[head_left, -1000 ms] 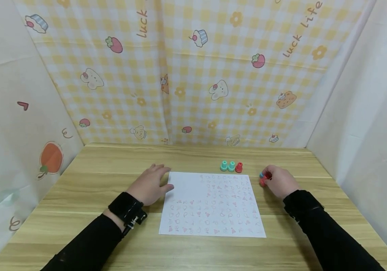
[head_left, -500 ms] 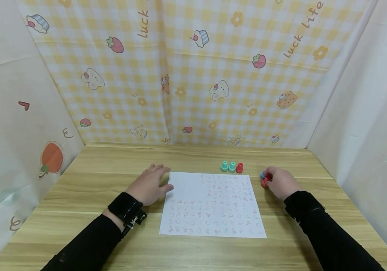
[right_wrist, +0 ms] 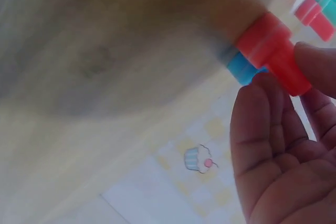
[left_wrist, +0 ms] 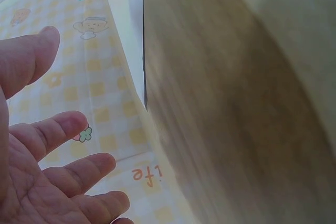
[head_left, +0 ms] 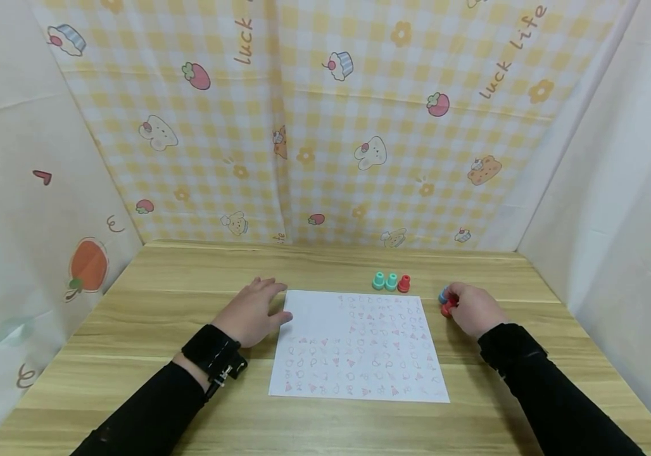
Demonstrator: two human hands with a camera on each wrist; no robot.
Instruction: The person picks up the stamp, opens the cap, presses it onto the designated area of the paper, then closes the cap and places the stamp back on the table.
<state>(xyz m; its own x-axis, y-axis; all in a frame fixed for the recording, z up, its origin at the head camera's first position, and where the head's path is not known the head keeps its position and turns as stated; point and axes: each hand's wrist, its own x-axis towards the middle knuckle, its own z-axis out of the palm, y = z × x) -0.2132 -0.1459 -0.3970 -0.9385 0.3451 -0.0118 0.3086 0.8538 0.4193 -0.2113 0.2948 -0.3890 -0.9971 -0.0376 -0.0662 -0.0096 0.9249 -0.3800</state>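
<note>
A small red toy stamp point(right_wrist: 273, 51) is pinched between the thumb and fingers of my right hand point(head_left: 476, 309), to the right of the paper. Its base points at the tabletop; whether it touches the wood I cannot tell. Close beside it stands a blue toy stamp point(head_left: 443, 295), partly hidden by the fingers in the right wrist view. My left hand point(head_left: 251, 312) lies at the left edge of a white paper sheet point(head_left: 316, 313), its fingers spread and holding nothing. Faint reddish prints cover much of that sheet, except an upper-left patch.
Behind the paper, two teal stamps point(head_left: 379, 282) and another red stamp point(head_left: 404, 284) stand in a row. A checked cloth point(head_left: 325, 177) hangs along the back edge of the wooden table point(head_left: 217, 259), and pale cloths close off both sides.
My right hand has shifted very slightly toward me and to the right with the red stamp. My left hand stays at the paper's edge.
</note>
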